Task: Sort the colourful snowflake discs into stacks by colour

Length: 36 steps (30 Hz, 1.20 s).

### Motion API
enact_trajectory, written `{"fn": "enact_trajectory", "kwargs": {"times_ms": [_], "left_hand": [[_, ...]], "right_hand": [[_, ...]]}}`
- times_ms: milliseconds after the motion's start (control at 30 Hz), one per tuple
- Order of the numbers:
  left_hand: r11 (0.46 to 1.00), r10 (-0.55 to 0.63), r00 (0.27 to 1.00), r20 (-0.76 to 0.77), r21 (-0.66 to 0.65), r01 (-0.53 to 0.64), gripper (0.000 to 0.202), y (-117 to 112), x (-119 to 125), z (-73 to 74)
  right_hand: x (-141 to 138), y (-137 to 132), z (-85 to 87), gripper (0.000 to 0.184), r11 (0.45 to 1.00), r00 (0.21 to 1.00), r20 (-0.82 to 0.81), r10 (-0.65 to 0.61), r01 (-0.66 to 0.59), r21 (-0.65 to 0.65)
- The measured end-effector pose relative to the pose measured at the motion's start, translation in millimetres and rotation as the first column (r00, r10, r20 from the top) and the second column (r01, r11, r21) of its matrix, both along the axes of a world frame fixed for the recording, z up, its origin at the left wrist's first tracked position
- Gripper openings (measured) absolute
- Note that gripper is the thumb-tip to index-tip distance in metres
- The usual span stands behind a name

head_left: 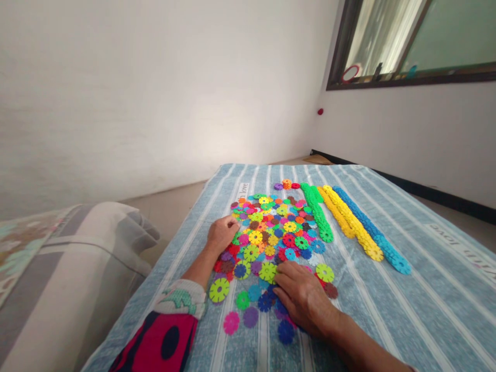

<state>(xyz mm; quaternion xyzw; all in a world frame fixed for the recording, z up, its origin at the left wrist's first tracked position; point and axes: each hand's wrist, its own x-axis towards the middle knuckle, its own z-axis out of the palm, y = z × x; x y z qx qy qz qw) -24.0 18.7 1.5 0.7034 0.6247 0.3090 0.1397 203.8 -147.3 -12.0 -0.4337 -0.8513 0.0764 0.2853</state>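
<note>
A loose heap of small notched plastic discs [256, 237] in many colours is spread over the cloth between my hands. My left hand [222, 233] is at the heap's left edge, fingers curled in and fingertips together; whatever they hold is hidden. On the near right side, my right hand [304, 297] lies low over the discs with bent fingers. Its fingertips meet the edge of a lime-green disc [267, 271], and dark blue discs [265, 302] are beside its thumb. I cannot make out what is under this hand.
Overlapping discs form long rows to the right: green [320, 219], yellow [349, 219] and blue [382, 240]. Small orange [287, 183] and purple [278, 186] stacks are at the far end. A striped cloth [387, 320] covers the table. Cloth-covered furniture [85, 258] stands left.
</note>
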Motion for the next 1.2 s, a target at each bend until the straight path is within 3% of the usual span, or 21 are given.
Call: {"fn": "enact_trajectory", "kwargs": {"times_ms": [1200], "left_hand": [[0.999, 0.02, 0.999, -0.04, -0.024, -0.021, 0.025, 7.0, -3.0, 7.3]], "right_hand": [[0.2, 4.6, 5.3, 0.008, 0.999, 0.995, 0.088, -0.041, 0.04, 0.011]]}}
